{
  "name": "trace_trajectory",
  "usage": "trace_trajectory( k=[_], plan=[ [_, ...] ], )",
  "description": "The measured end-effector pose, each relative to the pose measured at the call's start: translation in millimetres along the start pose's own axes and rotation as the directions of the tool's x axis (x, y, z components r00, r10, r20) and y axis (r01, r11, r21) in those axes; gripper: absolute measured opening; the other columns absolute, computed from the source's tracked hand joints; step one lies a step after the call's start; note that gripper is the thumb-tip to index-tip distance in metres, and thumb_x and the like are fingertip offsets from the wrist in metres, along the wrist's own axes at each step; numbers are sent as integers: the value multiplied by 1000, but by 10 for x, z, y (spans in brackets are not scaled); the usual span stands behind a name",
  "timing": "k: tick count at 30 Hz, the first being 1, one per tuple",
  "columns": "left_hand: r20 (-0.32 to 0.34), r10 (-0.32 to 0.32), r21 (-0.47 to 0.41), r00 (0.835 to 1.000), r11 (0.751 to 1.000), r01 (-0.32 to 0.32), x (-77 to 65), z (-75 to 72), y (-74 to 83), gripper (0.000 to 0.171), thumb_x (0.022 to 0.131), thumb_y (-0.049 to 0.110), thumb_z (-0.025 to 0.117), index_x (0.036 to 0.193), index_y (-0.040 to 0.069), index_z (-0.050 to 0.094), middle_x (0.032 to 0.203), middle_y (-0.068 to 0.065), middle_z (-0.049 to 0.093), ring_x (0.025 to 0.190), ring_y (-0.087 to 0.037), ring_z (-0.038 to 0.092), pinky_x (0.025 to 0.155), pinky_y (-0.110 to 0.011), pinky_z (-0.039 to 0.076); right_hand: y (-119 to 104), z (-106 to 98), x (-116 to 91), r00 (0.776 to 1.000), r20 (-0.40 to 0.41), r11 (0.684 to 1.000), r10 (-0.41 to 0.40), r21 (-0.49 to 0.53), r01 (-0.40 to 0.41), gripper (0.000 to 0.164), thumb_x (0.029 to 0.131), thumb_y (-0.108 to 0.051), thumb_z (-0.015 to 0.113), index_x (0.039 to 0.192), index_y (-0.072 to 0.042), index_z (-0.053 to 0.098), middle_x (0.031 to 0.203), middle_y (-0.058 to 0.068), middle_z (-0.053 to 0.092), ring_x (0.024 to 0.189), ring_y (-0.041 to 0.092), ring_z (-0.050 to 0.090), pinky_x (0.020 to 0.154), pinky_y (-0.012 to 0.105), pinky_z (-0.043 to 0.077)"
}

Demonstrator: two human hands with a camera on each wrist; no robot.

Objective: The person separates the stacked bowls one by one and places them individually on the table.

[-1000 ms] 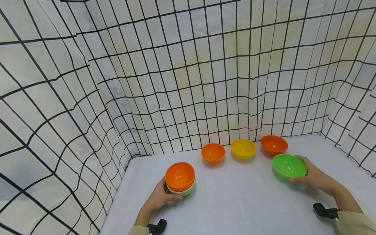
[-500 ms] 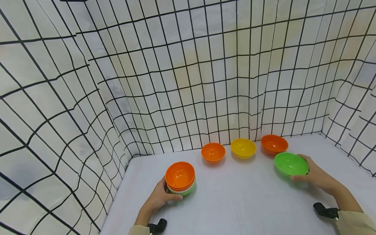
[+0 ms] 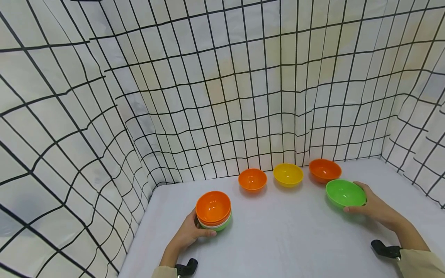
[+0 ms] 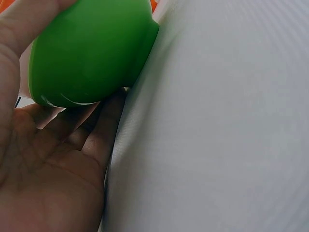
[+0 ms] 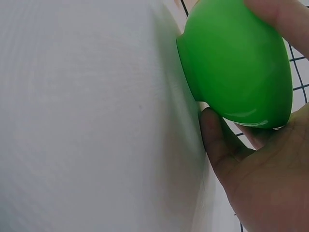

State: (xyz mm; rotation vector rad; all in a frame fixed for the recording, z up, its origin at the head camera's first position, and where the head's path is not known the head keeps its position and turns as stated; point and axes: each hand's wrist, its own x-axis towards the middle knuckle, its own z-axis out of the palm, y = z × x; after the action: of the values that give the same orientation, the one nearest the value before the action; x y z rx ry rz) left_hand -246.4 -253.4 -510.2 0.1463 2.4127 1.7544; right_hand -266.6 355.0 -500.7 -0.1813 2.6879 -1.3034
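Note:
My left hand grips a stack of bowls at the left of the white table, thumb at the front and fingers round the far-left side. An orange bowl tops the stack, with orange and white rims under it and a green bowl at the bottom. In the left wrist view the green bowl's foot is right at the cloth. Over at the right, my right hand holds a single green bowl by its right side, thumb in front. Its foot shows close to the cloth in the right wrist view.
Along the back stand an orange bowl, a yellow bowl and a darker orange bowl, just behind the held green one. White cloth covers the table. Black-gridded white curtains enclose the back and sides.
My right hand and the green bowl have shifted slightly back and to the right. The left hand and its stack have stayed in place.

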Motion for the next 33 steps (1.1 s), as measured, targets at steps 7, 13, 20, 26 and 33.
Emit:
trace_trajectory(
  k=[7,13,20,26,33],
  plan=[
    [-1,3,-4,1000,1000,-3,-10,3,0,110,66,16,97,158,20,36,160,-3,45,155,-30,31,130,-57,16,-1,5,2,1000,2,1000,12,10,-12,111,93,-34,73,159,5,-7,153,44,16,132,61,29,98,82,36],
    [-2,0,-9,1000,1000,0,-13,-2,-1,111,66,17,97,158,20,36,160,-2,45,155,-30,32,130,-57,16,-3,9,14,1000,-2,1000,11,4,-11,113,93,-35,73,158,5,-9,153,44,15,132,62,29,98,82,37],
    [3,5,-6,1000,1000,-5,-2,-5,-4,111,66,16,97,158,19,36,160,-3,45,155,-31,32,130,-56,16,-10,9,20,1000,-6,1000,12,7,-12,112,93,-36,73,158,5,-9,153,44,16,132,61,30,98,82,37],
    [1,-1,-13,1000,1000,1,1,-2,-10,111,65,17,98,158,20,36,160,-3,45,155,-30,32,130,-56,16,-24,12,13,1000,-1,1000,23,21,-23,113,93,-35,73,158,5,-11,153,45,14,133,63,27,99,82,35],
    [0,-9,-2,1000,1000,9,5,-4,-3,111,65,20,98,157,20,36,159,-2,46,154,-30,33,130,-58,17,-41,-18,12,999,4,999,43,-9,-43,116,93,-38,72,157,5,-15,152,47,13,132,64,27,100,83,35]
  ],
)
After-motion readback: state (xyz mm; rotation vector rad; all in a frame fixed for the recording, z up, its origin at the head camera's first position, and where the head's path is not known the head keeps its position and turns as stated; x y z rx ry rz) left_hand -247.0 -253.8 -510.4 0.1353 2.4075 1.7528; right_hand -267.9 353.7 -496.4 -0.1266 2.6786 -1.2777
